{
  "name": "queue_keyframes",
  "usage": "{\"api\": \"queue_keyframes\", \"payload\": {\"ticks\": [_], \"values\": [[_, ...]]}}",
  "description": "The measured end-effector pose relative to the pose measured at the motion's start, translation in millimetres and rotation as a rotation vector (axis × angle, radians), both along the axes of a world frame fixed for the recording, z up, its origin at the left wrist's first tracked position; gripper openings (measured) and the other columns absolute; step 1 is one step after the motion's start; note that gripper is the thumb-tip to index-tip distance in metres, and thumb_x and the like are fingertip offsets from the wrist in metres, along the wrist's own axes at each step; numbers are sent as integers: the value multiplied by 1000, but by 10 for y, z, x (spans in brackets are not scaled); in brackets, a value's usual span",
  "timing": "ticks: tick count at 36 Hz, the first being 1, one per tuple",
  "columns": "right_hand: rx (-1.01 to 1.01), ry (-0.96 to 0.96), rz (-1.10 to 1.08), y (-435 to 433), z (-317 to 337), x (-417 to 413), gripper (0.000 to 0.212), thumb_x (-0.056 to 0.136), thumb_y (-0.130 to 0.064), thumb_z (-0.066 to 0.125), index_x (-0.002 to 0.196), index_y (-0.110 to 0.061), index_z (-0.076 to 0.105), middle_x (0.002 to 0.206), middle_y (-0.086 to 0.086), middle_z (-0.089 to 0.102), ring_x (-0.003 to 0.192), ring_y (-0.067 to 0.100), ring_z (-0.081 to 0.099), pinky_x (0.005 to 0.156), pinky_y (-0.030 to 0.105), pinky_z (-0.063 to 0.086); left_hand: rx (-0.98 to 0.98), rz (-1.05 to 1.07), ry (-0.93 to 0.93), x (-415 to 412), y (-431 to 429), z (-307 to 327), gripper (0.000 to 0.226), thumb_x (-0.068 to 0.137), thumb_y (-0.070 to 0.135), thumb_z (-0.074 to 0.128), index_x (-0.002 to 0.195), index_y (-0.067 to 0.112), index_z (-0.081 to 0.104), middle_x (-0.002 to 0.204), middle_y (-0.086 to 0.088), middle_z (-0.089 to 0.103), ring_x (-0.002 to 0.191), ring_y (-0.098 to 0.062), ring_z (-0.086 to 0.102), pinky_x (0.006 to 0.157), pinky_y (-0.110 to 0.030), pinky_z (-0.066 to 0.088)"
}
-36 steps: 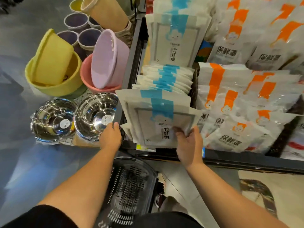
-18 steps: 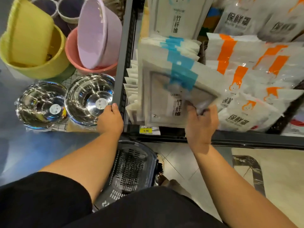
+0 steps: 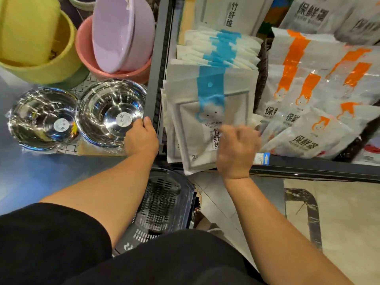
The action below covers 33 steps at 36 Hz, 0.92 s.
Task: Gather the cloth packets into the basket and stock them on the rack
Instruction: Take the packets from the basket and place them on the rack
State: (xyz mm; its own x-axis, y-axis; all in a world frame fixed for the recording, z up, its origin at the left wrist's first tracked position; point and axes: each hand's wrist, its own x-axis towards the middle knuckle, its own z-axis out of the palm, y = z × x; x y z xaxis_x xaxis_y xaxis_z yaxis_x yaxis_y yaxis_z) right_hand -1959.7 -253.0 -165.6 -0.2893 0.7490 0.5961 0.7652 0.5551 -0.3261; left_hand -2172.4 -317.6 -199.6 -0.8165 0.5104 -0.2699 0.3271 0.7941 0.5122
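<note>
A tiled floor [image 3: 216, 202] is seen beneath a grey rack [image 3: 308, 172]. The left end of its shelf is filled with the cloth packets [image 3: 209, 95], blue-striped and stood on edge in a row from the front rail to the back. Orange-striped packets [image 3: 308, 89] are piled towards the shelf's right end. Left of the rack, two steel bowls [image 3: 111, 114] are set side by side, with plastic basins [image 3: 41, 64] stacked behind them. The dark basket [image 3: 164, 202] is placed on the floor below the shelf's front left corner.

The left hand [image 3: 141, 138] is clenched round the upright post [image 3: 156, 68], thumb laid along its left face. The right hand [image 3: 236, 149] is raised before the foremost packet, fingers curled; it is blurred, so whether the packet is pinched cannot be told.
</note>
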Motion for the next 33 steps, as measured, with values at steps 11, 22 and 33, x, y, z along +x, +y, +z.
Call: {"api": "queue_keyframes", "payload": {"ticks": [11, 22, 33], "values": [[-387, -426, 308, -443, -176, 158, 79, 75, -38, 67, 151, -35, 43, 135, 15, 28, 123, 44, 37, 117, 54, 23, 16, 23, 26, -20, 6, -83, 49, 106, 46, 27, 112, 9, 60, 105, -19, 65, 99, -40, 58, 73, -39, 35], [-394, -427, 266, -48, -223, 145, 73, 74, -69, 70, 141, -58, 44, 126, 5, 36, 110, 33, 44, 86, 42, 32, 68, 31, 22, -6, -2, -85, 43, 106, 45, 29, 98, 13, 56, 89, -11, 59, 83, -32, 52, 70, -38, 34], [-194, -296, -36, 89, -303, -508, 84, 64, -22, 88, 134, -35, 44, 93, 3, 56, 82, 27, 47, 73, 37, 28, 40, 27, 36, -15, 5, -65, 45, 106, 44, 28, 106, 13, 59, 99, -16, 64, 86, -33, 52, 70, -38, 32]]}}
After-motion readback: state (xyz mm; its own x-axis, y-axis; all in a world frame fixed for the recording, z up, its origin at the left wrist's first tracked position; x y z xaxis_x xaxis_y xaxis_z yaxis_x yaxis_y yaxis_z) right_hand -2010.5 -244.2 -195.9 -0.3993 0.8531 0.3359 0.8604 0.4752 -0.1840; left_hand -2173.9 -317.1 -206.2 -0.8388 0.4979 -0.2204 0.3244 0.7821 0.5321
